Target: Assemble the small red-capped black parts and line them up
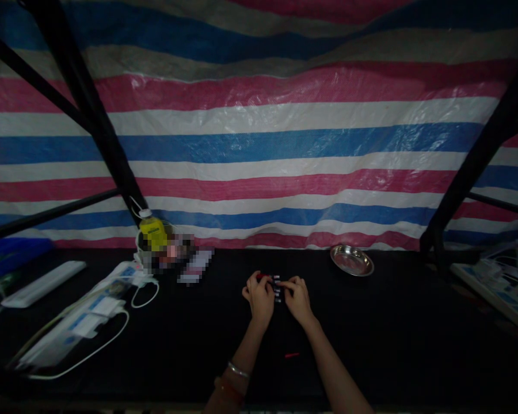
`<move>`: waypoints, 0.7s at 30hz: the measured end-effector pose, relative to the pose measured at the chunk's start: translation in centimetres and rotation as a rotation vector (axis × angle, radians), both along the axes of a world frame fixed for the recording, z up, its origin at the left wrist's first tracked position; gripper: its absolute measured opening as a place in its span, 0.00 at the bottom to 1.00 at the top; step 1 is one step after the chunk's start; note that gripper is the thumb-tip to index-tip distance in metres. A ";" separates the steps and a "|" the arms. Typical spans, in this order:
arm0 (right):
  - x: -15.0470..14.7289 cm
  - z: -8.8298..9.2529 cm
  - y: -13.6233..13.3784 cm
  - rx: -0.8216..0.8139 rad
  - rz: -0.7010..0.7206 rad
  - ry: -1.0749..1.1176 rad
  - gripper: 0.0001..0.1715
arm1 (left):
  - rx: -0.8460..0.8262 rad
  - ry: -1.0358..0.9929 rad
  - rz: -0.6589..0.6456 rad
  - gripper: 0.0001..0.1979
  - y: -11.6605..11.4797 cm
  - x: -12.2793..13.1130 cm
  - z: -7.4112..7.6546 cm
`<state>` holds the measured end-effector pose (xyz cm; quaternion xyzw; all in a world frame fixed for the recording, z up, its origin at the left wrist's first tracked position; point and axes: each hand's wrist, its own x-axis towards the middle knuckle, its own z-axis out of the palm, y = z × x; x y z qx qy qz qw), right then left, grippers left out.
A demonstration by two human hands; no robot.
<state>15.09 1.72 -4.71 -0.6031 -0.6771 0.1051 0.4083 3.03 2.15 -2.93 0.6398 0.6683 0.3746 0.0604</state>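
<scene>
Several small dark pieces with shiny silver ends (277,292) lie in a short column between my two hands on the black table. My left hand (262,300) is closed at the left side of this column, its fingers curled round a small red and dark object (261,276) whose kind I cannot make out. From the right, my right hand (299,300) reaches in with bent fingers, its index fingertip at the upper pieces. Whatever those fingertips pinch is too small and dark to name. A thin red stick-like piece (292,355) lies nearer me, between my forearms.
A shiny round metal dish (353,261) stands at the back right. To the left are a yellow bottle (154,232), white power strips (80,322) and loose cables (107,351). Black frame posts (470,167) and a striped tarp (285,144) bound the table.
</scene>
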 end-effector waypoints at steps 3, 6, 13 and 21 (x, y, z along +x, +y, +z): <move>0.2 0.1 0.1 -0.019 0.064 -0.032 0.24 | -0.017 -0.001 0.013 0.13 0.1 0.0 -0.1; 0.2 0.1 0.1 -0.035 0.057 -0.062 0.24 | -0.036 -0.002 0.009 0.13 0.2 0.1 -0.2; 0.2 0.4 -0.1 -0.090 0.044 -0.079 0.23 | -0.046 -0.001 0.002 0.12 0.1 0.0 -0.1; 0.9 0.4 -1.0 -0.102 0.023 -0.044 0.20 | 0.010 0.037 -0.032 0.12 0.0 0.1 -0.2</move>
